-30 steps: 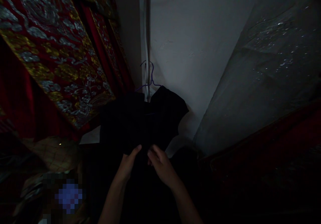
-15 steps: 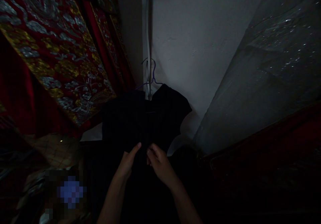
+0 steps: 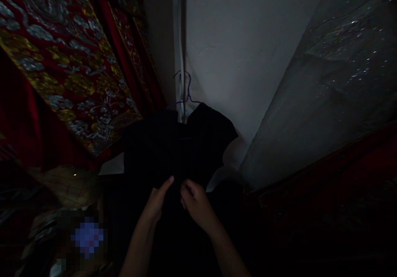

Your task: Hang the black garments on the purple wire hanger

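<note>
A black short-sleeved garment (image 3: 207,140) hangs from a thin purple hanger (image 3: 188,95) against the wall. My left hand (image 3: 159,198) is at the garment's front, its thumb lying on the cloth and its other fingers hidden behind or under the fabric; it appears closed on the garment. My right hand (image 3: 194,198) is just to the right, with thumb and fingers pinched together at the middle of the front. Whatever small part sits in that pinch is too dark to make out. The lower part of the garment merges into shadow.
Red cloth with gold and silver embroidery (image 3: 77,82) hangs at the left. A white strap (image 3: 180,33) runs down the pale wall (image 3: 242,41). Sheer glittery plastic or fabric (image 3: 325,91) covers the right side, above dark red cloth (image 3: 356,153). A blurred blue patch (image 3: 88,236) is at lower left.
Both hands stay at almost the same place on the garment's front. My right fingers shift slightly, and the garment's right sleeve spreads a little further right. The view sways slightly.
</note>
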Tool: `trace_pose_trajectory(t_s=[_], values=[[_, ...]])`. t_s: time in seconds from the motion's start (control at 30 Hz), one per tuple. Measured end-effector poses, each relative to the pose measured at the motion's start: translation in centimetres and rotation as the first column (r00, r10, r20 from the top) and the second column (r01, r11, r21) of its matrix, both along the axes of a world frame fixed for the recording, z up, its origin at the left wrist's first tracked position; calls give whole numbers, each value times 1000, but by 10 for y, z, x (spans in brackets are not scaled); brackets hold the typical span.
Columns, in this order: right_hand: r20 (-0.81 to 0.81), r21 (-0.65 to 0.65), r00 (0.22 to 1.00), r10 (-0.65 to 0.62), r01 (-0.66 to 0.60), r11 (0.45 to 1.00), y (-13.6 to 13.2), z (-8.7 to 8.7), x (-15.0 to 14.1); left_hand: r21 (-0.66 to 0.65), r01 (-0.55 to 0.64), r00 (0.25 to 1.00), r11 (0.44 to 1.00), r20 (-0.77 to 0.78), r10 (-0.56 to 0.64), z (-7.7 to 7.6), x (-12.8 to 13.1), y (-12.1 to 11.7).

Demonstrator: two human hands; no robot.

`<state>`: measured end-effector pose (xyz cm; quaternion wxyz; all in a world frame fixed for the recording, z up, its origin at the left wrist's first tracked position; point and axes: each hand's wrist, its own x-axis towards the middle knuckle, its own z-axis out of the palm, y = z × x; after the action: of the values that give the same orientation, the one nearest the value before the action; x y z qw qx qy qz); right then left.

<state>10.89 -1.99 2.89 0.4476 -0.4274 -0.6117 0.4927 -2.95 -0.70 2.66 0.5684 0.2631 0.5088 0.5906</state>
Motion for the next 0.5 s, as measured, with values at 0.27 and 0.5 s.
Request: trace_pose_trajectory(t_s=[0.27,0.5], values=[[-31,-157,997,-68,62,986,12,-8,4,614,-458,605,643,-315,731,-44,-20,17],[-142,-104,987,-79,65,992,6,-20,-10,492,174,796,853,-581,173,-62,22,-14]])
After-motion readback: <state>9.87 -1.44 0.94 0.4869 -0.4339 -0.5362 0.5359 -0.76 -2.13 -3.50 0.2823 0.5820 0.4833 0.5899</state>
